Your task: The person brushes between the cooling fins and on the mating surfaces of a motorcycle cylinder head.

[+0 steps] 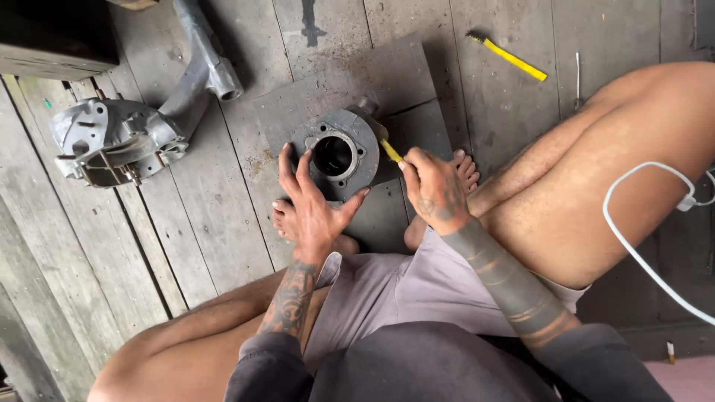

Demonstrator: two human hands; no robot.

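A grey metal engine cylinder, round with a dark central bore and a flat flange with bolt holes, is lying bore-up near the middle of the scene, on a dark grey square mat spread over the floor. No package, label or sign is showing anywhere in view.

The floor is consisting of weathered grey wooden planks running from near to far. At the far left a silver engine casing with a bent metal tube is lying on the planks, with a dark box beyond it. At the far right a second yellow-handled brush is lying beside a thin metal tool. A white cable is looping across the person's bare leg at the right.

The person is sitting cross-legged, bare feet tucked just near the cylinder. The left hand is resting with fingers spread wide, fingertips pressing on the cylinder's left and near rim. The right hand is closing its fingers around a small yellow-handled brush, whose far end is touching the right edge of the cylinder.
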